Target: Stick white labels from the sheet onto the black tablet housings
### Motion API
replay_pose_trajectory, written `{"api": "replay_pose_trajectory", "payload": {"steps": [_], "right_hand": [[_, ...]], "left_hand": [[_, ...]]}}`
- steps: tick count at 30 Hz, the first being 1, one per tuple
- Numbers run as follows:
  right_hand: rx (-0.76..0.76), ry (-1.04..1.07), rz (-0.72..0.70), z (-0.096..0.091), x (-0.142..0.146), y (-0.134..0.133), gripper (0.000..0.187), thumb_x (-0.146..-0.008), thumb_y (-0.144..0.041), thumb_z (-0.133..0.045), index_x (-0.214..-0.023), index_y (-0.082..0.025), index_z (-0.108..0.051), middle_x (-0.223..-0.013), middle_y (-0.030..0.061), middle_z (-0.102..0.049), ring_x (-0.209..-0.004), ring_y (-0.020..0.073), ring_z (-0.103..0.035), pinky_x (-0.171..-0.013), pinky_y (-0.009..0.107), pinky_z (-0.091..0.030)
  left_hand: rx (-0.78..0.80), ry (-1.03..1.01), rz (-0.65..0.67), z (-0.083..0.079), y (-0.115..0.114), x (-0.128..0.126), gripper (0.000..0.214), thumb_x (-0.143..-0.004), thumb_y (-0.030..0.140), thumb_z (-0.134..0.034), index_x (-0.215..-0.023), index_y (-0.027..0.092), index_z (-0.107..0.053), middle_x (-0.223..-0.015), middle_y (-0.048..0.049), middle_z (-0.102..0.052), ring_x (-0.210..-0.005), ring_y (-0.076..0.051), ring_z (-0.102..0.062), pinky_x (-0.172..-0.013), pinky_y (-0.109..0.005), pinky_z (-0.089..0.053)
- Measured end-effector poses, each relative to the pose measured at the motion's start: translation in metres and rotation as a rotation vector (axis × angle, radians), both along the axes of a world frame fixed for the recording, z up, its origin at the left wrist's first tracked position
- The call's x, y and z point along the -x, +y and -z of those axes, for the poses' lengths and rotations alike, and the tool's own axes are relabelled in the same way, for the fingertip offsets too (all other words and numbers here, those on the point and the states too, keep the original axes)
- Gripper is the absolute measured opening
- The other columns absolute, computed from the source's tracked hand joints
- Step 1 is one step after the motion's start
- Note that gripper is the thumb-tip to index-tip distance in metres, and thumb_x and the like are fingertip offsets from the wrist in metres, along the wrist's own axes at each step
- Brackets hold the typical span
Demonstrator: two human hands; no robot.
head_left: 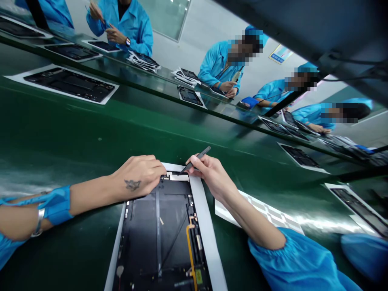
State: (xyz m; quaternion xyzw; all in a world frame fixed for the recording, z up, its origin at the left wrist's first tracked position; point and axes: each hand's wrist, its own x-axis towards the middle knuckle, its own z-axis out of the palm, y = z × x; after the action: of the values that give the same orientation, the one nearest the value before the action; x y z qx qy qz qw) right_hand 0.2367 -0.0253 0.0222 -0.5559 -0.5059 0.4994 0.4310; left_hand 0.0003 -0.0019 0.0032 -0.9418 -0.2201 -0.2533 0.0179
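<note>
A black tablet-like device housing (174,230), with strips, an orange flex cable (190,246) and small parts along its sides, lies on a white sheet (209,230) in front of me. My right hand (214,176) pinches dark tweezers (199,157), their tips pointing down-left at the housing's far edge, over a pale strip (178,177). Opposite it, my left hand (142,173) is closed, its fingertips at the same edge; whatever they pinch is hidden.
A white sheet with pale grey squares (266,212) lies right of the housing on the green table (145,133). Similar housings on white sheets (72,85) stand further off, by a raised glass shelf (163,83). Several blue-coated people (224,60) work across the table.
</note>
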Motion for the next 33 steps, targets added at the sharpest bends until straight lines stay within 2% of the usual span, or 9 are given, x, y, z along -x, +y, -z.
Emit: {"api": "replay_pose_trajectory", "payload": {"steps": [8, 11, 16, 21, 24, 29, 33], "right_hand": [[0.001, -0.017, -0.005, 0.0, 0.0, -0.001, 0.045, -0.072, -0.061, -0.076, -0.072, -0.018, -0.062, -0.063, -0.0011, -0.059, -0.07, 0.0156, -0.059, -0.074, 0.031, -0.048], [-0.006, -0.032, -0.011, 0.001, 0.0, -0.001, 0.045, -0.072, -0.061, -0.075, -0.074, -0.018, -0.063, -0.063, -0.0013, -0.058, -0.069, 0.0159, -0.059, -0.073, 0.032, -0.047], [-0.05, -0.085, -0.023, 0.004, -0.001, 0.001, 0.044, -0.076, -0.061, -0.071, -0.077, -0.018, -0.064, -0.064, -0.0009, -0.059, -0.067, 0.0156, -0.057, -0.072, 0.032, -0.047], [-0.177, -0.238, 0.008, 0.006, -0.003, -0.003, 0.043, -0.08, -0.061, -0.067, -0.074, -0.019, -0.063, -0.066, 0.0019, -0.063, -0.067, 0.0185, -0.061, -0.068, 0.032, -0.048], [-0.301, -0.28, 0.058, 0.004, 0.002, -0.011, 0.037, -0.086, -0.055, -0.063, -0.078, -0.019, -0.066, -0.076, 0.004, -0.067, -0.072, 0.0202, -0.064, -0.068, 0.031, -0.049], [-0.475, -0.364, -0.053, 0.005, 0.014, -0.022, 0.025, -0.092, -0.042, -0.061, -0.082, -0.021, -0.072, -0.086, 0.0051, -0.072, -0.077, 0.0202, -0.066, -0.069, 0.03, -0.05], [-0.558, -0.421, -0.091, 0.009, 0.016, -0.022, 0.024, -0.094, -0.041, -0.06, -0.086, -0.022, -0.074, -0.089, 0.0065, -0.073, -0.084, 0.0221, -0.067, -0.075, 0.033, -0.051]], "left_hand": [[-0.002, 0.022, -0.013, -0.001, -0.001, 0.0, 0.024, -0.093, 0.009, -0.047, -0.088, 0.015, -0.069, -0.087, -0.004, -0.071, -0.077, -0.018, -0.063, -0.066, -0.029, -0.049], [0.006, 0.046, -0.006, -0.001, -0.001, 0.0, 0.022, -0.092, 0.009, -0.051, -0.097, 0.017, -0.07, -0.093, -0.0029, -0.071, -0.08, -0.018, -0.062, -0.069, -0.03, -0.05], [0.032, 0.091, 0.001, -0.001, 0.001, 0.001, 0.03, -0.089, 0.004, -0.05, -0.105, 0.02, -0.069, -0.101, -0.0034, -0.068, -0.086, -0.019, -0.06, -0.072, -0.031, -0.051], [0.047, 0.106, 0.012, -0.002, 0.002, 0.002, 0.031, -0.091, 0.003, -0.048, -0.107, 0.02, -0.069, -0.103, -0.0044, -0.068, -0.087, -0.019, -0.059, -0.072, -0.03, -0.05], [0.035, 0.078, 0.038, -0.002, 0.001, 0.003, 0.03, -0.091, 0.004, -0.047, -0.106, 0.018, -0.068, -0.102, -0.0047, -0.069, -0.087, -0.02, -0.06, -0.074, -0.032, -0.051], [0.015, 0.069, 0.038, -0.001, 0.001, 0.003, 0.026, -0.093, 0.007, -0.047, -0.102, 0.015, -0.069, -0.099, -0.0062, -0.071, -0.087, -0.02, -0.062, -0.078, -0.032, -0.053], [0.005, 0.059, 0.041, -0.001, 0.001, 0.003, 0.024, -0.092, 0.008, -0.048, -0.1, 0.015, -0.07, -0.097, -0.0061, -0.072, -0.084, -0.02, -0.062, -0.075, -0.032, -0.054]]}}
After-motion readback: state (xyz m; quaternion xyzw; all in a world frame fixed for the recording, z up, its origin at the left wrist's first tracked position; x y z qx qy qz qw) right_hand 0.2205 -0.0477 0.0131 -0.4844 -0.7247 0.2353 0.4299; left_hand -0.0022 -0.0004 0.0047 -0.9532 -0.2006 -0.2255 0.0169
